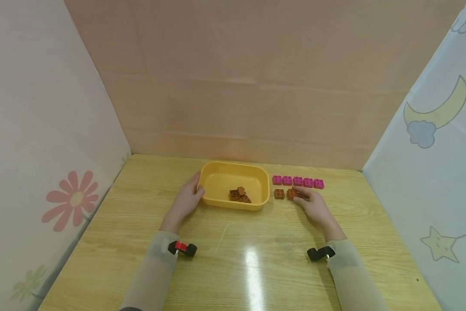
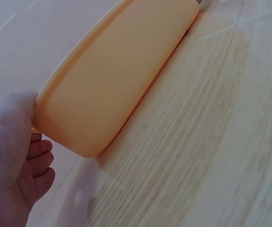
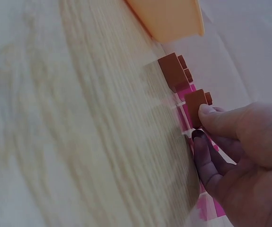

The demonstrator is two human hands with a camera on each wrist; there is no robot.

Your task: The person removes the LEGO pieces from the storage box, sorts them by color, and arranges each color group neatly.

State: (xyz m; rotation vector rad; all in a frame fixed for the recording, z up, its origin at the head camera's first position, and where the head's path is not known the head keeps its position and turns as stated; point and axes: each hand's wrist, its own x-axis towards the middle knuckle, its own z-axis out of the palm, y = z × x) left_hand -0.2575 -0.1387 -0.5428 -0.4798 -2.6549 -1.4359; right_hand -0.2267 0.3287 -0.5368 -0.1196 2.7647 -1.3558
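My left hand [image 1: 186, 196] grips the left rim of a yellow plastic tub [image 1: 234, 167], thumb over the edge. In the left wrist view the tub's side wall [image 2: 112, 71] rises from the table beside the curled fingers. Several brown toy building bricks [image 1: 240, 195] lie jumbled inside, toward the tub's front. To the right of the tub, my right hand [image 1: 314, 205] pinches a brown brick [image 3: 196, 108] between thumb and fingers, low over the table. Just left of it stands another brown brick [image 1: 279, 194], studs up.
Behind the brown bricks runs a straight row of several magenta bricks [image 1: 298, 181]. The wooden table [image 1: 233, 255] ends at a tan back wall [image 1: 233, 86], with printed white panels at left and right.
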